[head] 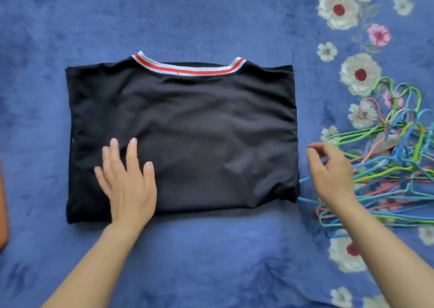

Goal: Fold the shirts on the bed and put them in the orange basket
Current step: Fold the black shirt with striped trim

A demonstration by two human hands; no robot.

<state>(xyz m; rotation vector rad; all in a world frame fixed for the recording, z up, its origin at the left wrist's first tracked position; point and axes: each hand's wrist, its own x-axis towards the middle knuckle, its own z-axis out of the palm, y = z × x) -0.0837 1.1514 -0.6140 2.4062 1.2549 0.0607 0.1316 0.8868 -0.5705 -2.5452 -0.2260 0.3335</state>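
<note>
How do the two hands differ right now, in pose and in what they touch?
The left hand lies flat on the black shirt, fingers straight; the right hand is off the shirt, beside its right edge, fingers loosely curled. The left touches cloth; the right hangs over the hangers, gripping nothing visible. Both are bare, palms down.

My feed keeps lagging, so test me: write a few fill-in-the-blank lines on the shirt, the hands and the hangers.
1. The left hand lies flat on the ____ shirt.
2. The collar is striped white and ____.
3. The hangers are piled to the ____ of the shirt.

Missing words: black; red; right.
</note>
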